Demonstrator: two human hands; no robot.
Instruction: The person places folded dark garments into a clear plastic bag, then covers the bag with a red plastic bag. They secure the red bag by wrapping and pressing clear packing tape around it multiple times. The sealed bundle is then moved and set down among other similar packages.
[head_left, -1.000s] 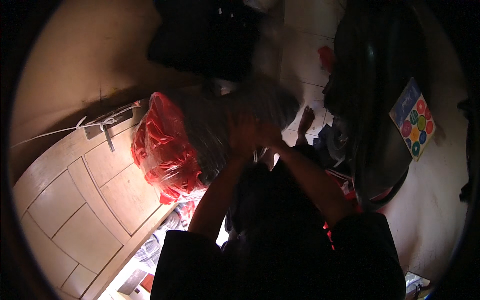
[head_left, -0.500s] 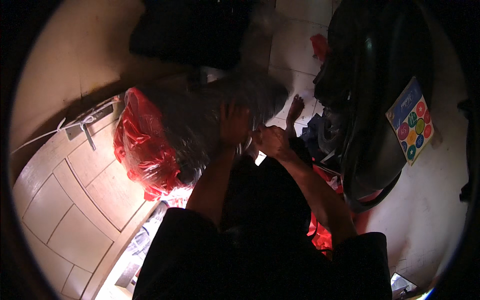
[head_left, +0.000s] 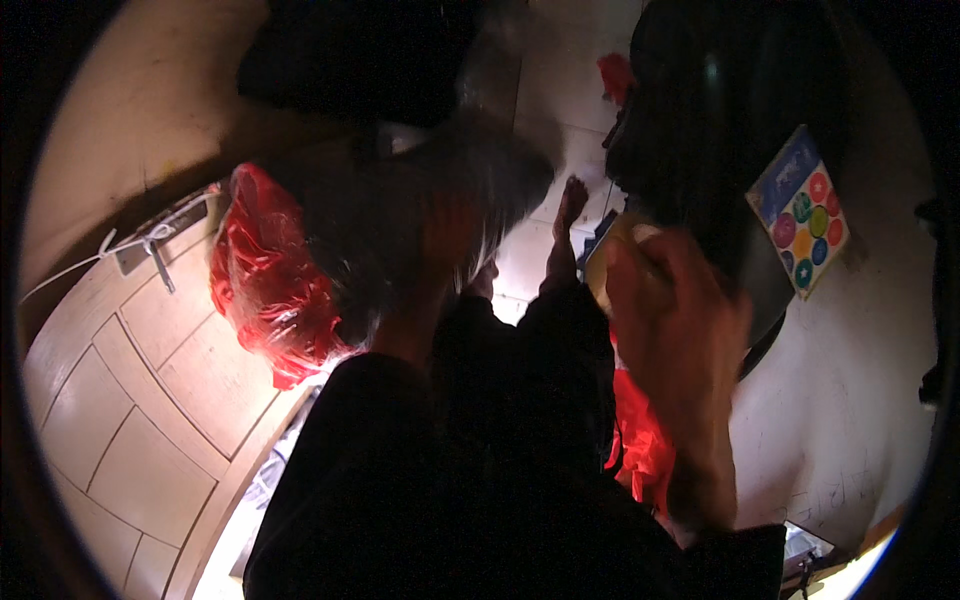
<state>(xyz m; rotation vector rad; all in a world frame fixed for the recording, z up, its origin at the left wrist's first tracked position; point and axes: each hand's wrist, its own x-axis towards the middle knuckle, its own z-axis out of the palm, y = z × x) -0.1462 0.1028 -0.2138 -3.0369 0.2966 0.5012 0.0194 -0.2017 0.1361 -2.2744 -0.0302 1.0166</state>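
A bulky bundle (head_left: 375,215) wrapped in shiny clear film lies ahead of me, dark in the middle. Red plastic (head_left: 275,285) covers its left end. My left hand (head_left: 450,235) rests flat on top of the bundle, dim in shadow. Raised to the right and apart from the bundle, my right hand (head_left: 680,300) is closed round a tan, rounded roll (head_left: 625,250), which looks like tape. Motion blur and the fingers hide most of the roll.
A large black rounded object (head_left: 715,110) stands at the right, with a colourful card (head_left: 805,215) beside it. Red plastic (head_left: 645,430) lies below my right hand. A white cord (head_left: 110,245) runs along the left wall. My bare foot (head_left: 570,205) is on the tiles.
My right hand has left the bundle's near edge and come up to the right, bringing the tan roll into sight. My left hand stays on the bundle. The whole view has shifted slightly.
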